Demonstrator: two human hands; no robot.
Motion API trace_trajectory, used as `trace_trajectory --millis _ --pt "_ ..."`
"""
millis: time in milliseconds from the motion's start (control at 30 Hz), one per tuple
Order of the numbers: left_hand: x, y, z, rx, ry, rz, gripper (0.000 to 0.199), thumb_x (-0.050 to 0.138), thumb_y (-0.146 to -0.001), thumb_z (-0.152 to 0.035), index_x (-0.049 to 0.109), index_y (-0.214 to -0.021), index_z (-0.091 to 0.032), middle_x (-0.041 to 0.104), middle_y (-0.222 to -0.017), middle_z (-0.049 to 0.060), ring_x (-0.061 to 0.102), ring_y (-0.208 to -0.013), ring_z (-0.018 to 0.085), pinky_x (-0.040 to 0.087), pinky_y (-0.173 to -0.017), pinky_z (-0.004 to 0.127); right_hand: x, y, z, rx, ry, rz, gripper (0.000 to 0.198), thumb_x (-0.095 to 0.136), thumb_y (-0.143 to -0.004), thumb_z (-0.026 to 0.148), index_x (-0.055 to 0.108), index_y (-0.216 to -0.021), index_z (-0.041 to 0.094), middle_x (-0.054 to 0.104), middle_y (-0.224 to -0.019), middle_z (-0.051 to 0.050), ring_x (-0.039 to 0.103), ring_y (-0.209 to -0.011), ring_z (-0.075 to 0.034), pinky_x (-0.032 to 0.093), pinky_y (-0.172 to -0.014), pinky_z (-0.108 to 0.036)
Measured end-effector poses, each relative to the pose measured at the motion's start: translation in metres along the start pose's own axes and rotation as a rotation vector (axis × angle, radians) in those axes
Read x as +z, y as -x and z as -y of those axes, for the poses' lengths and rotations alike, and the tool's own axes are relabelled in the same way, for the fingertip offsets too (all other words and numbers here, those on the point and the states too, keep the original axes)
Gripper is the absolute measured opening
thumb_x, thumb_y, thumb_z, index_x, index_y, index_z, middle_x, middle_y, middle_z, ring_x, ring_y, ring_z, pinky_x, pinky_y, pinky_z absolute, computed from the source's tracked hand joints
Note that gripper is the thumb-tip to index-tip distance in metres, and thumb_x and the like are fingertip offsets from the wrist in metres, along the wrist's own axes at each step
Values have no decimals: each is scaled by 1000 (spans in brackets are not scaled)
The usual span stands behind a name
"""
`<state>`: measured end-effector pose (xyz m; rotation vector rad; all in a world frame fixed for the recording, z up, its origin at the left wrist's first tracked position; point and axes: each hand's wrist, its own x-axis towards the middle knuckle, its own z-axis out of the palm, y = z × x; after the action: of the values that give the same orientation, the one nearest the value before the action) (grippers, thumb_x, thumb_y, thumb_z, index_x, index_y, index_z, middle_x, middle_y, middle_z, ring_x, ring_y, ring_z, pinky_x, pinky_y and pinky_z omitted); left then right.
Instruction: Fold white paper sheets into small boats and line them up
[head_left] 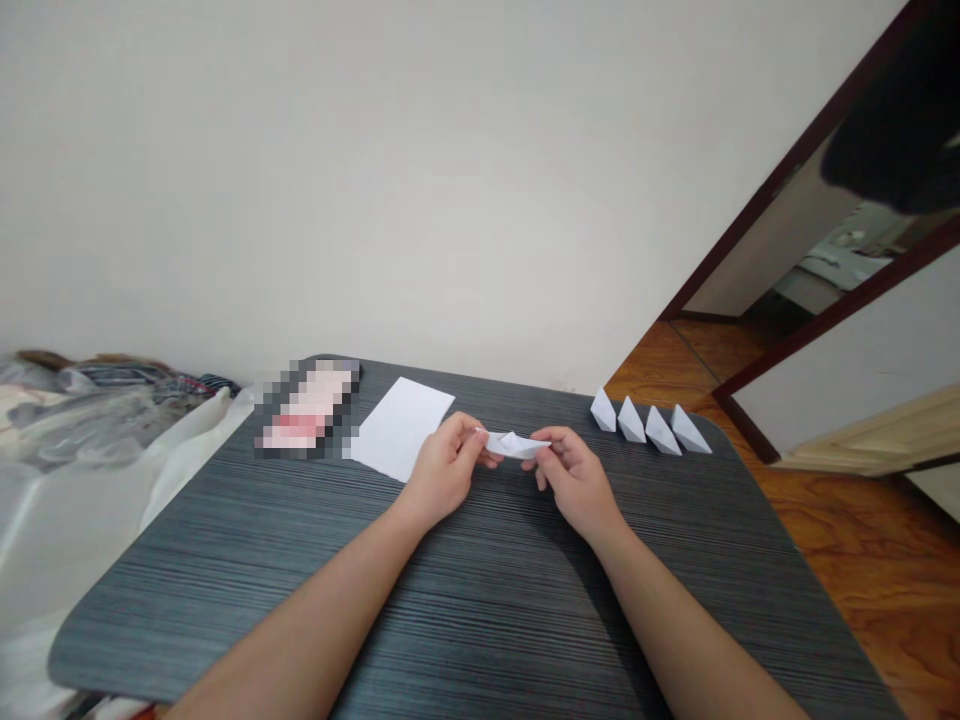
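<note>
A small white folded paper boat (513,446) is held level above the dark table, one pointed end in each hand. My left hand (448,462) pinches its left tip between thumb and fingers. On the other side, my right hand (574,472) grips the right tip the same way. A little peak stands up in the middle of the boat. Beyond my left hand lies a flat sheet of white paper (405,428). Several finished-looking paper boats (631,420) stand in a row to the right of my right hand.
The dark wood-grain table (480,620) has rounded corners and meets a pale wall (450,180). A pixelated, blurred-out item (307,408) lies at the back left. Plastic-wrapped bundles (112,430) crowd the left side. Wooden floor (870,540) and a doorway are at right.
</note>
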<state>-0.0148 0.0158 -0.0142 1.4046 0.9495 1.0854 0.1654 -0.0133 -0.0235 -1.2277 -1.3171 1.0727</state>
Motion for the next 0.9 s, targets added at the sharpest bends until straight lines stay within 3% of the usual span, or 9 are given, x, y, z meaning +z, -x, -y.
trace_trajectory --millis 133,333,600,900 --pt "0 1 -1 12 -25 24 18 46 -87 -35 48 -85 -17 65 -73 3 64 -67 15 51 -67 30 -1 1 -1 -2 121 10 22 59 -80 34 57 -94 17 64 -70 -3 51 -52 -12 40 -48 -24" --pt "1 -1 -4 -37 172 100 17 45 -88 -33 45 -85 -16 66 -73 3 64 -68 15 51 -70 32 0 0 1 -6 91 -67 20 51 -85 35 58 -85 17 65 -67 -3 48 -47 -11 38 -46 -24" --pt "1 4 -5 -69 -58 180 22 59 -79 -32 54 -93 -16 66 -76 4 63 -70 15 50 -68 29 -4 3 6 -60 278 -26 18 51 -85 32 59 -79 18 64 -66 -2 51 -53 -13 39 -51 -24" --pt "0 3 -8 -96 -34 182 18 53 -83 -31 55 -80 -14 68 -75 5 64 -66 14 52 -66 29 2 0 3 35 5 -14 17 54 -83 35 55 -85 18 62 -63 0 47 -47 -10 36 -46 -23"
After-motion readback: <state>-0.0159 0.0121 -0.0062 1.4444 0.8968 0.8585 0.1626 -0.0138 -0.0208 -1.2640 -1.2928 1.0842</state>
